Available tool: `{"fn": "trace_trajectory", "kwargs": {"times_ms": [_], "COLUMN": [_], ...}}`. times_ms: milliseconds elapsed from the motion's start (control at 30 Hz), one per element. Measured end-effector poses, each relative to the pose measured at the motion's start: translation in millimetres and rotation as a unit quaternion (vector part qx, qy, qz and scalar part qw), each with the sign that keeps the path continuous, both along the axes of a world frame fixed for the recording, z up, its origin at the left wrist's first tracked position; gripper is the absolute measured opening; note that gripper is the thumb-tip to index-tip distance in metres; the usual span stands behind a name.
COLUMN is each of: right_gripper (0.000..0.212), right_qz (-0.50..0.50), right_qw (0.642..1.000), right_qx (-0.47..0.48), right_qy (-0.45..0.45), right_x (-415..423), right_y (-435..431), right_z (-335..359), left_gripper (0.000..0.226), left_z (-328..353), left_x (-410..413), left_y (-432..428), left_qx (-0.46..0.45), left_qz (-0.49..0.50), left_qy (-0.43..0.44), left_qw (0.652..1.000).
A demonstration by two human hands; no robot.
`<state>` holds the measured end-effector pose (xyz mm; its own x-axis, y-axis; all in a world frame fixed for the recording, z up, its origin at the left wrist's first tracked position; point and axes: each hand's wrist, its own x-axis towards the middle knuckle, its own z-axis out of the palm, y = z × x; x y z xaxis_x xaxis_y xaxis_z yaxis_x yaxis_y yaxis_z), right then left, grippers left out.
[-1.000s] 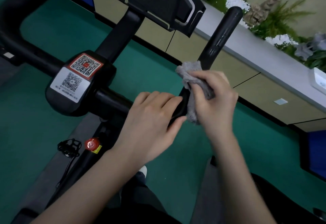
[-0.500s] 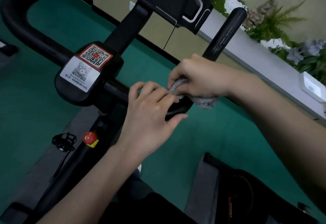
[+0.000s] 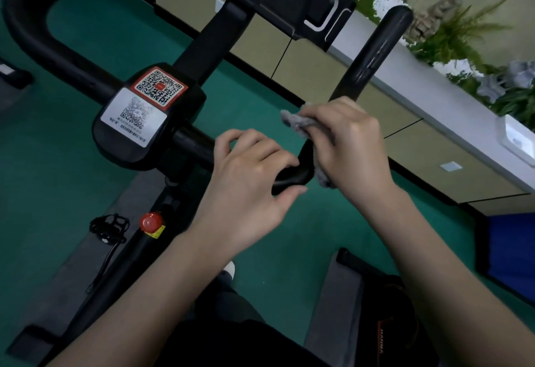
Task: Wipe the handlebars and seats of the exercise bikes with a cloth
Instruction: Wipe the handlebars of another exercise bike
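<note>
The grey cloth (image 3: 295,122) is bunched in the right hand (image 3: 347,146), which is closed round it and presses it against the black handlebar (image 3: 373,54) just where the right-side horn rises out of the bend. A tuft of cloth sticks out above the knuckles and another hangs below the palm.

The left hand (image 3: 249,175) sits just beside the right one, nearly touching. Its fingers curl over the bend of the bar and the thumb goes underneath, so it is steadying the bike, not wiping.

I'd say the job is in its early part. This one horn is being worked on, and pale streaks show on the horn beyond the right hand, though whether that is dust or wiped damp I cannot tell. The long curve of bar far out past the left hand looks untouched. No seat is in view, so seats and any other bikes are presumably still to do.

Beyond the left hand is the QR-code housing (image 3: 144,115). Below it are a red knob (image 3: 150,221) and a pedal (image 3: 108,226).
</note>
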<state>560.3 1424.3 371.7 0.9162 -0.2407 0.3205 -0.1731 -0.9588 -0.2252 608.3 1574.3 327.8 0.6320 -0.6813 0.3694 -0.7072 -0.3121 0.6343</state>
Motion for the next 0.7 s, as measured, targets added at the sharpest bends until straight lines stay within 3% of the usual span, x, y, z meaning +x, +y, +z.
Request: {"fn": "trace_trajectory", "kwargs": {"times_ms": [200,333,400,500,567,700], "right_gripper": [0.014,0.016,0.016,0.016,0.021,0.008], "right_qz": [-0.003,-0.111,-0.223,-0.365,-0.392,-0.369], "right_qw": [0.990,0.958,0.907,0.788,0.718,0.587], "right_qx": [0.045,0.051,0.116,0.265,0.368,0.594], "right_qy": [-0.132,-0.260,-0.338,-0.419,-0.441,-0.408], "right_x": [-14,-19,-18,-14,-13,-19], "right_y": [19,12,25,46,55,83], "right_z": [-25,-39,-49,-59,-65,-77], "left_gripper": [0.028,0.031,0.030,0.030,0.031,0.032], "left_z": [2,5,6,6,6,9], "left_x": [1,2,2,2,2,5], "left_y": [2,2,3,6,8,14], "left_qx": [0.036,0.051,0.060,0.067,0.068,0.068], "left_qz": [-0.027,-0.037,-0.037,-0.041,-0.045,-0.065], "left_qy": [-0.012,-0.018,-0.030,-0.044,-0.044,-0.043], "left_qw": [0.999,0.998,0.997,0.996,0.996,0.995]}}
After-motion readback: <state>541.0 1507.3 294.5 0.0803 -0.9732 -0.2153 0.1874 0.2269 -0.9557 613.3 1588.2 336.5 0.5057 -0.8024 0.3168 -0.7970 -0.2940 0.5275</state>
